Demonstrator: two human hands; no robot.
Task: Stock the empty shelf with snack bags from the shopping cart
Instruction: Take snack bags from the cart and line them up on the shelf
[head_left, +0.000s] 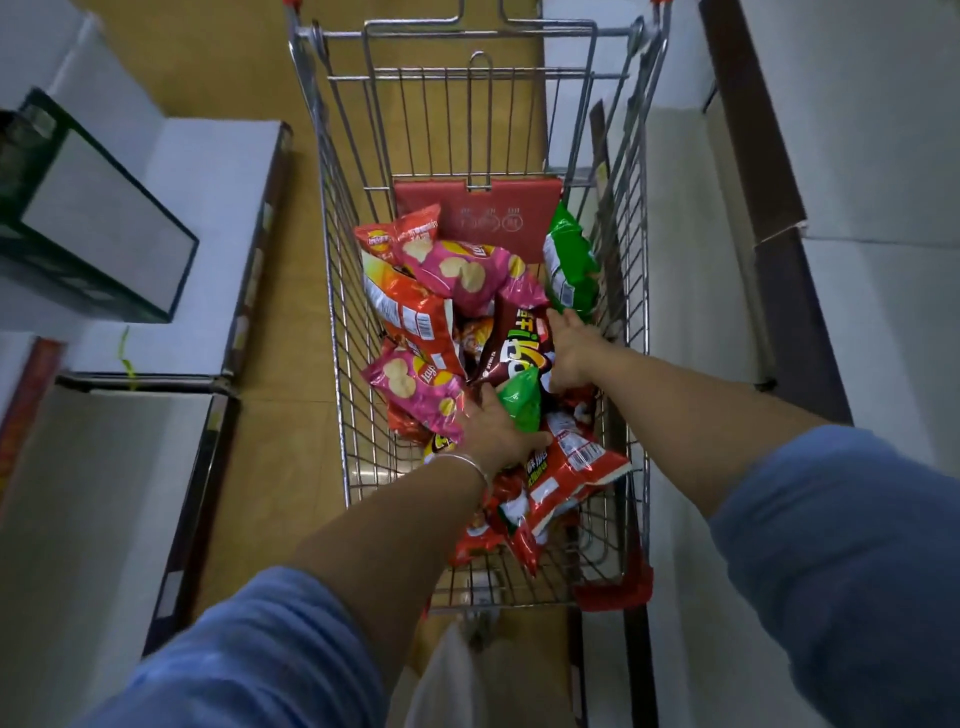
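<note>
1. Down inside the cart (332, 249), both my hands are already among the bags. My left hand (493, 431) lies on the small green bag (519, 397), thumb on its near right side and fingers reaching past its far edge; I judge it to be closing round that bag, though the fingertips are hidden under the packets.
2. My right hand (569, 348) rests along the right edge of the brown bag (511, 348), fingers pointing away from me toward the tall green bag (569, 265). Whether it has a real hold on the brown bag I cannot tell; the palm side is hidden.
3. What the next move turns on: the brown bag lies between the two hands, its long axis running from me toward the far end of the cart, slightly tilted left. The right hand is the nearer one to it, the left is just below its near end.
4. Pink bags (462, 270) and an orange bag (410, 312) lie heaped to the left, and red bags (566, 467) sit beneath my left wrist. The heap is loose and slippery-looking, so a lift may well drag neighbours along.
5. White shelves (208, 218) stand to the left of the cart and more white shelving (685, 260) to the right, both close by. A dark green crate (98, 228) sits on the left shelf. The aisle floor (270, 364) is narrow, so I judge the lift should go straight up before swinging sideways over the wire wall.
</note>
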